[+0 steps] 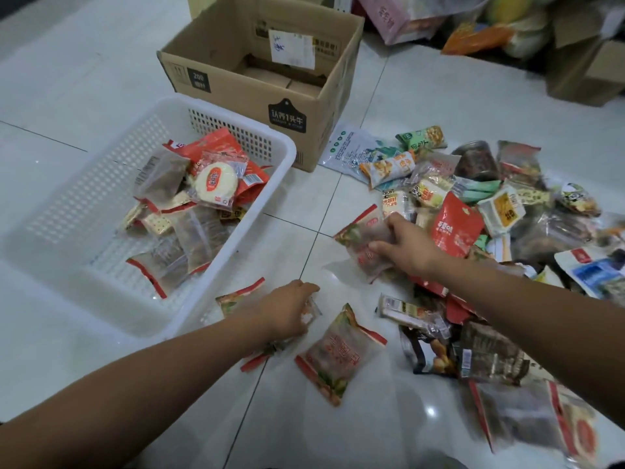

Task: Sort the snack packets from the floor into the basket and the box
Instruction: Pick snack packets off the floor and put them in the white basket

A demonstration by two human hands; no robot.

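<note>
Head view, angled down (floor (338,214) seemingly close)

Glossy pale tiled floor (84,79)

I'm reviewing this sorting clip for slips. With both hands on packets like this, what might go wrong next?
1. The right hand pinches a clear red-edged packet by one side; a loose grip could drop it short of the white basket.
2. The left hand presses another packet flat against the floor, hard to lift cleanly.
3. A similar packet lies between the arms and may be overlooked.
</note>
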